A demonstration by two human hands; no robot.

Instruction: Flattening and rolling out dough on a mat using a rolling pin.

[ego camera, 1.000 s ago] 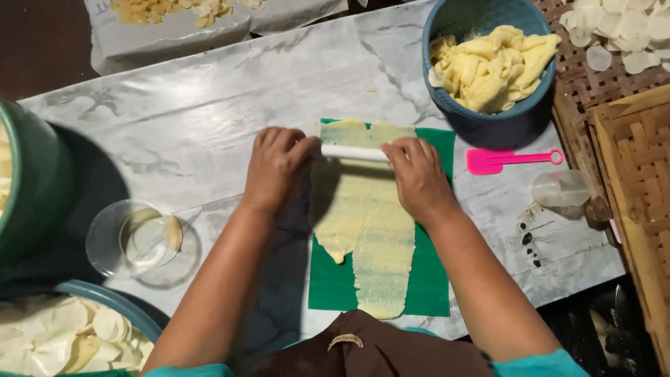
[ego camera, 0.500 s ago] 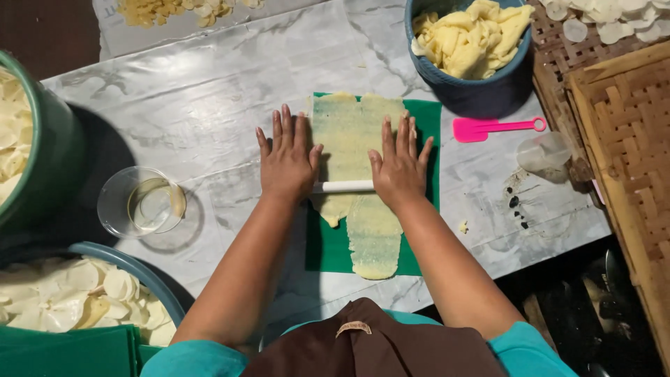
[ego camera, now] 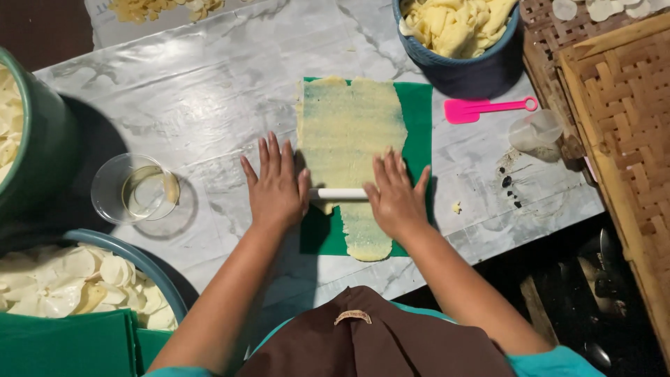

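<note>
A white roller (ego camera: 338, 193) is pressed under both flat, open palms, left hand (ego camera: 278, 187) and right hand (ego camera: 395, 195), neither gripped, across the dough (ego camera: 352, 139) on the green mat (ego camera: 417, 126) at frame centre. Rolling is judged under way; even pressure toward the near, narrower end seems needed next.

**Both hands flat, palms down, side by side**

The left hand (ego camera: 277, 187) lies open with fingers spread and pointing away from the body, thumb angled inward toward the other hand. The right hand (ego camera: 396, 197) mirrors it just beside, fingers extended and slightly fanned. Both forearms run back toward the torso, bare, elbows bent and set wider than the hands.
</note>
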